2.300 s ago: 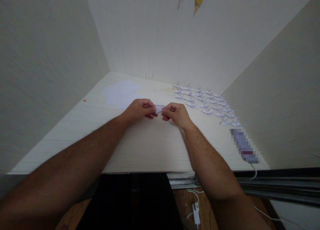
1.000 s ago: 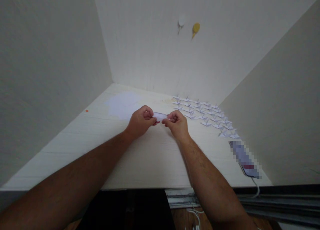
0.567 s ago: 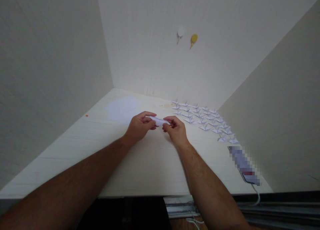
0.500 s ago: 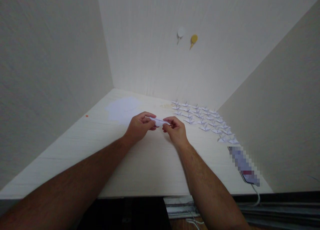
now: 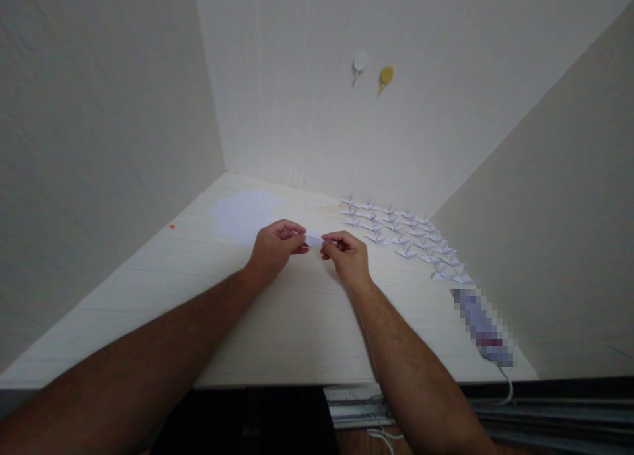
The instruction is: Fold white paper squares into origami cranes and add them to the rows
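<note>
Fingers of the left hand [image 5: 273, 249] and right hand [image 5: 349, 257] pinch the two ends of one folded paper [image 5: 314, 241], its white middle bridging the gap between them at mid-frame. Three pale walls [image 5: 297, 98] enclose one whitish counter [image 5: 292, 336]. Right of centre, paper cranes [image 5: 395, 228] stand in rows, too crowded to count surely; left of centre lie white sheets [image 5: 242, 212], number unclear. One pixelated object [image 5: 479, 326] sits lower right. Above are one white hook [image 5: 360, 62] and one yellow hook [image 5: 387, 75]; one orange speck [image 5: 172, 226] lies left.
</note>
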Motion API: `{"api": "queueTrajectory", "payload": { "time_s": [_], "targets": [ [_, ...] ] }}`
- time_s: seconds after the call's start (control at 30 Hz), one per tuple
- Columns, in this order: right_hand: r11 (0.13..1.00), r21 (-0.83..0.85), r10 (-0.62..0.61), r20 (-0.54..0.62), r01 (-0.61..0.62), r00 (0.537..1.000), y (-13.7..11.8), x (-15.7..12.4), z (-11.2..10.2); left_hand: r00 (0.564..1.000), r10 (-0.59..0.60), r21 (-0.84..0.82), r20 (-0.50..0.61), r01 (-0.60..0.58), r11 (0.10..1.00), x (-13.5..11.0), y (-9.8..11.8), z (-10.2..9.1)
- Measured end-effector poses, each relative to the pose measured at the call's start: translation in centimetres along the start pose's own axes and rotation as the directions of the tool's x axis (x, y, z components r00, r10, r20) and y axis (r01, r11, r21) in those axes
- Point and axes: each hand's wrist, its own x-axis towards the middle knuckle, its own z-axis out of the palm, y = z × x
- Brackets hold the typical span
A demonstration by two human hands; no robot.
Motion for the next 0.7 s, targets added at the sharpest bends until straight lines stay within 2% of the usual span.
{"api": "queueTrajectory", "payload": {
  "time_s": [0.17, 0.3, 0.57, 0.7],
  "targets": [
    [0.996, 0.081, 0.037, -0.018, -0.035, 0.999, -0.21, 0.0, 0.29, 1.0, 0.026, 0.047, -0.013, -0.025, 0.999, -0.01, 0.11, 0.1],
    [0.998, 0.05, 0.037, -0.053, -0.034, 0.998, -0.2, 0.04, 0.31, 0.998, 0.061, 0.105, 0.034, -0.064, 0.992, -0.07, 0.13, 0.16],
    [1.0, -0.001, -0.012, -0.01, 0.012, 1.0, -0.26, -0.01, 0.25, 0.989, -0.014, 0.085, 0.148, 0.002, 0.996, -0.21, 0.15, 0.03],
    [1.0, -0.009, 0.0, 0.005, 0.001, 1.0, -0.61, -0.13, 0.25, 0.987, -0.027, 0.085, 0.16, 0.013, 0.996, -0.12, -0.2, -0.14]
  ]
}}
